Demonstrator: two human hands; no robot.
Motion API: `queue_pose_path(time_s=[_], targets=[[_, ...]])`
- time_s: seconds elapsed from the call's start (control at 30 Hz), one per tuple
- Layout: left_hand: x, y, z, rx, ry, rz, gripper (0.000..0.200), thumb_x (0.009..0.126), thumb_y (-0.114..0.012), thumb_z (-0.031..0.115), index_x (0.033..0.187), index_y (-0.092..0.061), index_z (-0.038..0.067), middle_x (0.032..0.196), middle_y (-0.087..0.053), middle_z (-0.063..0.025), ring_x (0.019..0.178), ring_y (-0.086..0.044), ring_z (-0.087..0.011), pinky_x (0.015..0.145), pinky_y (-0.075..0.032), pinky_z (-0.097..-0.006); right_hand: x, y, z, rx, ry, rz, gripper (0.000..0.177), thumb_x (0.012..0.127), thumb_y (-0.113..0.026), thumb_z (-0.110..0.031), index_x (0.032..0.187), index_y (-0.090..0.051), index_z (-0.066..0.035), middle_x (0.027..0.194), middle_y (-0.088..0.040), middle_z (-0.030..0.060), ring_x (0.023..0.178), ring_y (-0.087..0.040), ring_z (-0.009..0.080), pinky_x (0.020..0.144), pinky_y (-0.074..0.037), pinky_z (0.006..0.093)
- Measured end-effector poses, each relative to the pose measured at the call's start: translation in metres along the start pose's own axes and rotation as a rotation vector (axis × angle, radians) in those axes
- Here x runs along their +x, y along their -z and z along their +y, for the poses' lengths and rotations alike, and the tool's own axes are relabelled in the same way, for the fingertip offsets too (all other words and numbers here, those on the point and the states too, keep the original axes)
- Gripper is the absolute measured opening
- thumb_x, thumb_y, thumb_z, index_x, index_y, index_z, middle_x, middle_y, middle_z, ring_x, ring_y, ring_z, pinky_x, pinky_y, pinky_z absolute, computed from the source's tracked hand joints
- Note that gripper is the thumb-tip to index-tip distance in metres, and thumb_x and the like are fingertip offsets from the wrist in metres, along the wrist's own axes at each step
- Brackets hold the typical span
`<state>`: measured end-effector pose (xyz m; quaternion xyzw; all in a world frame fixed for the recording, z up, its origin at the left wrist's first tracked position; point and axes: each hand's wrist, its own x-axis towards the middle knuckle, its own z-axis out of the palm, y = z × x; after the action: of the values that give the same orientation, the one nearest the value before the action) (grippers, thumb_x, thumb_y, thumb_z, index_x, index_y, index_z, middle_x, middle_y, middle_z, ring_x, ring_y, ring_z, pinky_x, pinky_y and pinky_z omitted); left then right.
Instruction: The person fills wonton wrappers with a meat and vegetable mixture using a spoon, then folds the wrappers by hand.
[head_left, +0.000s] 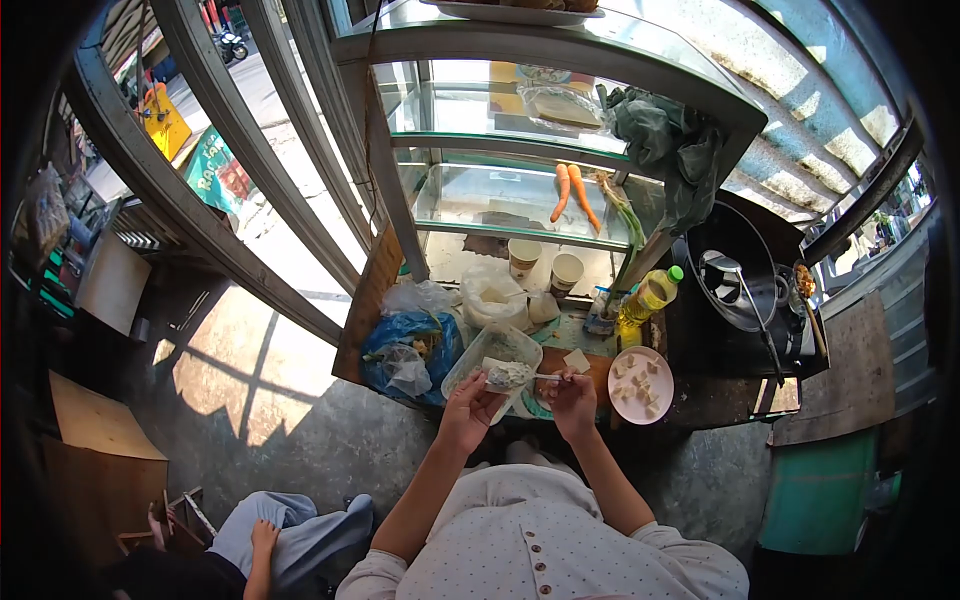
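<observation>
My right hand (572,402) is closed on the handle of a spoon (548,377). Its bowl end is heaped with a pale, thick mixture (512,373), over a clear plastic container (450,384). My left hand (470,408) is closed at the left end of that heap, fingertips pinching a small whitish piece (490,364) whose kind I cannot make out. More pale mixture lies in the container. To the right, a pink plate (656,408) bears several small pale cut pieces. A flat pale square (577,360) rests on a brown board (600,372).
Behind stand two paper cups (566,272), a white bag (490,300) and an oil bottle (655,292). A blue bag (440,345) sits left. A wok (735,265) is at right. Carrots (578,195) lie in the glass case. Another person's hand (265,535) is lower left.
</observation>
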<state>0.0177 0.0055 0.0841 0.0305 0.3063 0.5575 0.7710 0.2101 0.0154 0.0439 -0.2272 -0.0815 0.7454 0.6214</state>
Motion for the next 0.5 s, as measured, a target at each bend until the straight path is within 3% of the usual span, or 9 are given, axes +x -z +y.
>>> queue_pose_path(time_s=[0.5], targets=[[-0.006,0.012,-0.021,-0.197,-0.034,-0.032,0.021,0.088,-0.050,0.009,0.108,-0.053,0.004,0.107,-0.059,-0.0085,0.099,-0.058,-0.0190,0.088,-0.049,-0.0333,-0.006,0.006,0.001,-0.153,0.122,0.004,0.015,0.084,-0.047,-0.020,0.077,-0.047,-0.007,0.074,-0.051,0.0064,0.070,-0.048,0.0169,0.065,-0.039,0.0289]])
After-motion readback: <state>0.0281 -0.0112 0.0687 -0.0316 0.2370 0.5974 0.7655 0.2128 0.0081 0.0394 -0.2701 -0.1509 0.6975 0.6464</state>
